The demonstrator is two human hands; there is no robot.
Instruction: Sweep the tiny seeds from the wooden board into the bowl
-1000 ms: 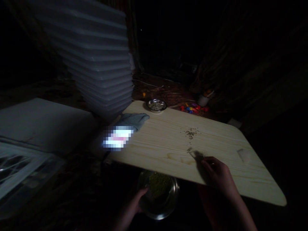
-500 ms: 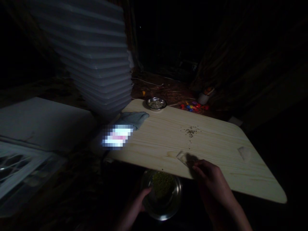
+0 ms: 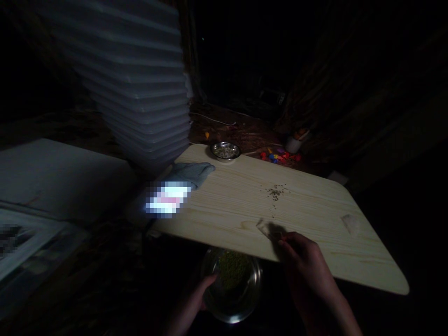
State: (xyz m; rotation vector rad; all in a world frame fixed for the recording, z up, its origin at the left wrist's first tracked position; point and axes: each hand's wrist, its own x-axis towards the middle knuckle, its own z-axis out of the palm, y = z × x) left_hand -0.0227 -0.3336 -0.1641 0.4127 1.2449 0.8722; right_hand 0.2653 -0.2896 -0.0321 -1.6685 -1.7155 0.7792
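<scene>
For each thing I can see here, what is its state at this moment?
left hand: grips the steel bowl's rim
steel bowl: below the table edge, holds green grains
right hand: pinches a small card
small card: touches the table
small dish: filled, on the far edge

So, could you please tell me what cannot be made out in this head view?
- Small pale piece at the right hand: too dim and small to identify.
- Scattered grains on the board: too small to tell the kind.
- Left hand at the steel bowl: wrist cut off by the bottom edge.
- Patch beside the cloth: pixelated.

single head-worn view, angled forward and down, close over the wooden board (image 3: pixel 315 219)
</scene>
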